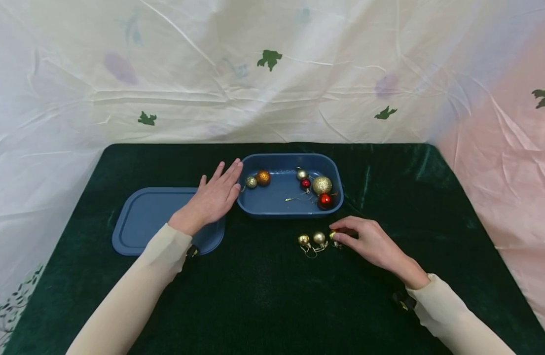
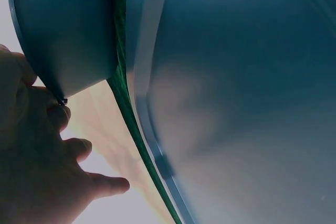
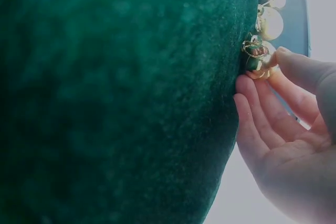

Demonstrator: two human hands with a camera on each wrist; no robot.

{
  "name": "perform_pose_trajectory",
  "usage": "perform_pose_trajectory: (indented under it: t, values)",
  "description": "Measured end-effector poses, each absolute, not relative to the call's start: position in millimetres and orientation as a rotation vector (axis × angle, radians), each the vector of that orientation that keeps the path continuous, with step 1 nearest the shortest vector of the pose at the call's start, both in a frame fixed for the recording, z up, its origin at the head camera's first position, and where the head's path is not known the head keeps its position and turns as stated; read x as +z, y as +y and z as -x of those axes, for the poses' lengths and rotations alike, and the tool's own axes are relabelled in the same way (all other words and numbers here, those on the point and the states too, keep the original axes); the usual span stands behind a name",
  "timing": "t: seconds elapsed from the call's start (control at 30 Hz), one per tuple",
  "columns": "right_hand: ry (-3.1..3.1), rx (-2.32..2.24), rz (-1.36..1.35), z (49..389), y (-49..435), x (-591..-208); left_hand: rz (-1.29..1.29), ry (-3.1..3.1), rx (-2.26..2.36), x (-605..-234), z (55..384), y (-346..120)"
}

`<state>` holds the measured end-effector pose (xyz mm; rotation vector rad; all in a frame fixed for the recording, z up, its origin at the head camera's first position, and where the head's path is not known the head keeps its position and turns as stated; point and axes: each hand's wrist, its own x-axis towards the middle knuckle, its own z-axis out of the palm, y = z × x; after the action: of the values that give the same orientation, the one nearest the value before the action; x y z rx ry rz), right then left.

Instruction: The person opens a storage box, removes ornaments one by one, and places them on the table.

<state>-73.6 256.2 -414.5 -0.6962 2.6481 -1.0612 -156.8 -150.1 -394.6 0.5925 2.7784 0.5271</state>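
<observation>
My left hand (image 1: 211, 198) lies against the left end of the blue box (image 1: 290, 213), its fingers fairly straight and spread. In the left wrist view the fingertips (image 2: 79, 148) show beside the box wall. Right of the box's front side, my right hand (image 1: 371, 240) pinches a small gold bauble (image 1: 332, 235) between thumb and fingers, low at the green cloth. The right wrist view shows this gold bauble (image 3: 262, 61) at the thumb tip. Beside it lie a pale gold bauble (image 1: 319, 237) and a shiny gold bauble (image 1: 303, 239) with string loops.
Inside the box are an orange bauble (image 1: 263, 177), a glittery gold bauble (image 1: 322, 185), a red bauble (image 1: 325, 200) and several smaller ones. A blue lid (image 1: 143, 222) lies left, partly under my left forearm. Patterned curtains (image 1: 272, 98) hang behind the green-covered table (image 1: 263, 296).
</observation>
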Motion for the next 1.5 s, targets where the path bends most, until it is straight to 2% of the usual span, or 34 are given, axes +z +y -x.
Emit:
perform_pose_trajectory:
  t: [0.5,0.87,1.13,1.5]
  values:
    - [2.773,-1.08,0.701,69.9,260.0,-395.7,-0.574,2.782,0.543,-392.1,157.1,-151.1]
    - [2.893,-1.248,0.753,70.3,238.8,-365.9,-0.567,2.792,0.525,-393.8,156.3,-149.8]
    - [2.882,-1.339,0.87,85.0,214.3,-354.1,-0.553,2.791,0.523,-394.7,155.8,-148.0]
    - [2.881,-1.211,1.008,116.6,185.1,-336.5,-0.562,2.813,0.507,-395.2,154.7,-146.9]
